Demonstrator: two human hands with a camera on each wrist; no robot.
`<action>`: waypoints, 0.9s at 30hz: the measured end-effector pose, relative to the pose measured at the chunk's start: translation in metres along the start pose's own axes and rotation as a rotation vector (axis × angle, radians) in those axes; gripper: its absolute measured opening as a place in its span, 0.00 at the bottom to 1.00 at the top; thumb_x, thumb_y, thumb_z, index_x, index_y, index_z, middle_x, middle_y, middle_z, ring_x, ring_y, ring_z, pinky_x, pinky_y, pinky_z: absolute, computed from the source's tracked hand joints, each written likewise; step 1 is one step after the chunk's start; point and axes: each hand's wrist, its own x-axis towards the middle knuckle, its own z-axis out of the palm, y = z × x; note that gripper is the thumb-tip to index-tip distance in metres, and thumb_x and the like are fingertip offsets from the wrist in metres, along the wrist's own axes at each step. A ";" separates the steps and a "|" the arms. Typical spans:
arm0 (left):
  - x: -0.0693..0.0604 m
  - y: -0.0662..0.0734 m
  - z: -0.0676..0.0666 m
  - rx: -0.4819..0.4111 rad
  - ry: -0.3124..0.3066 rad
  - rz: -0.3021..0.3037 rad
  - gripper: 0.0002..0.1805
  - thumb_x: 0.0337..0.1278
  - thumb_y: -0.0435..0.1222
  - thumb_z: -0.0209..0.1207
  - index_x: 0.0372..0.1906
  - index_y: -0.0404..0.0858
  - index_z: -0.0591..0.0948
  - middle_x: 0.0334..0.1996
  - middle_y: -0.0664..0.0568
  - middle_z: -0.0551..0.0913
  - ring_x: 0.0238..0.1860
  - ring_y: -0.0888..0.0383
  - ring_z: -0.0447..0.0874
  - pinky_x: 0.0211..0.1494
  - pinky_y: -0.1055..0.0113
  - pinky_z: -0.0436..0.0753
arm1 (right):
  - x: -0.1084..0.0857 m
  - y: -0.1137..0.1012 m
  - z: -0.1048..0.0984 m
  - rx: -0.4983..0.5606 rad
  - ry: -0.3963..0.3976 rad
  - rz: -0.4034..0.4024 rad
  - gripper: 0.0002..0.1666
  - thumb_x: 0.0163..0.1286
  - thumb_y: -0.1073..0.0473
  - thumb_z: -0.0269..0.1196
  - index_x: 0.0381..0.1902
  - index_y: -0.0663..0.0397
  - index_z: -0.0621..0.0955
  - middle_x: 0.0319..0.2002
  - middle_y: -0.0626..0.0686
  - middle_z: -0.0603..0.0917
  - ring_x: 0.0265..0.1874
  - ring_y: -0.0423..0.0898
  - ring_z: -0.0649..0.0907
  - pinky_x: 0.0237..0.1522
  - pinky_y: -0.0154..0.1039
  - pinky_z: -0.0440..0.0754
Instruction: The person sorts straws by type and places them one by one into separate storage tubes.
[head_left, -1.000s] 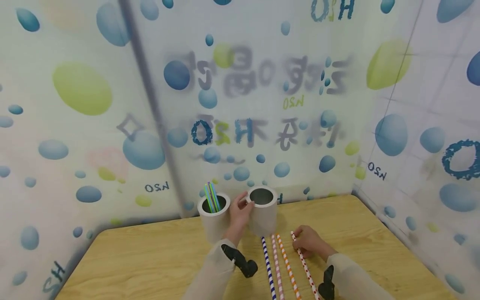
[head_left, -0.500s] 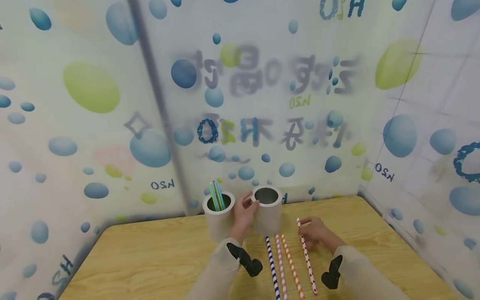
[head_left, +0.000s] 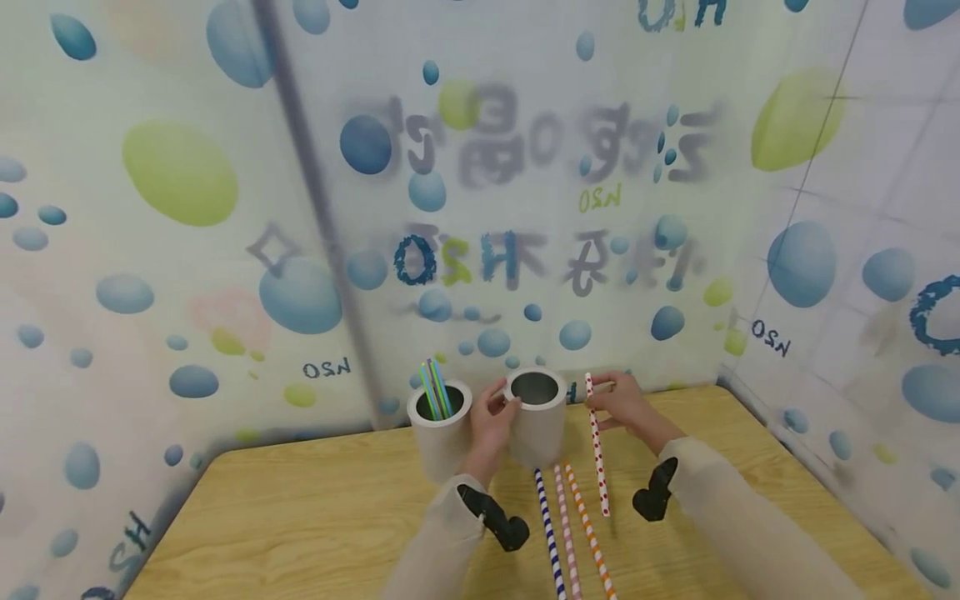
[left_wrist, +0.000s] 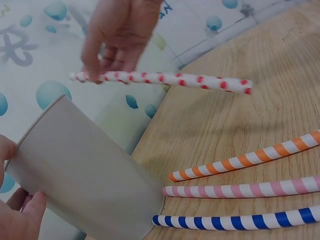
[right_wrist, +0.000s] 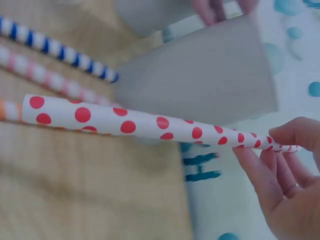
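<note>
My right hand (head_left: 622,406) pinches a white paper straw with red dots (head_left: 597,458) near its upper end. The straw hangs above the table, right of a white cylindrical cup (head_left: 538,433); in the right wrist view the dotted straw (right_wrist: 145,125) crosses in front of the cup (right_wrist: 200,75), with thumb and fingertips at its far end. My left hand (head_left: 491,425) holds that cup by its left side near the rim; its fingers (left_wrist: 32,210) show at the cup's wall in the left wrist view. No straw shows in this cup's dark mouth.
On the wooden table (head_left: 300,517) lie a blue-striped straw (head_left: 550,533), a pink-striped straw (head_left: 567,533) and an orange-striped straw (head_left: 590,533). A second white cup (head_left: 441,450) with several thin bright straws (head_left: 436,392) stands left. A patterned curtain (head_left: 187,333) hangs behind.
My right hand has lifted the red-dotted straw off the table and moved it up and back beside the right cup. The left hand stays at the cup.
</note>
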 end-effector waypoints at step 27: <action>-0.001 0.000 -0.001 -0.005 0.003 0.009 0.24 0.52 0.28 0.59 0.58 0.34 0.73 0.52 0.35 0.74 0.52 0.44 0.73 0.56 0.56 0.74 | 0.022 -0.110 0.009 0.123 0.139 -0.233 0.28 0.62 0.68 0.60 0.60 0.63 0.66 0.38 0.58 0.71 0.35 0.49 0.79 0.31 0.42 0.83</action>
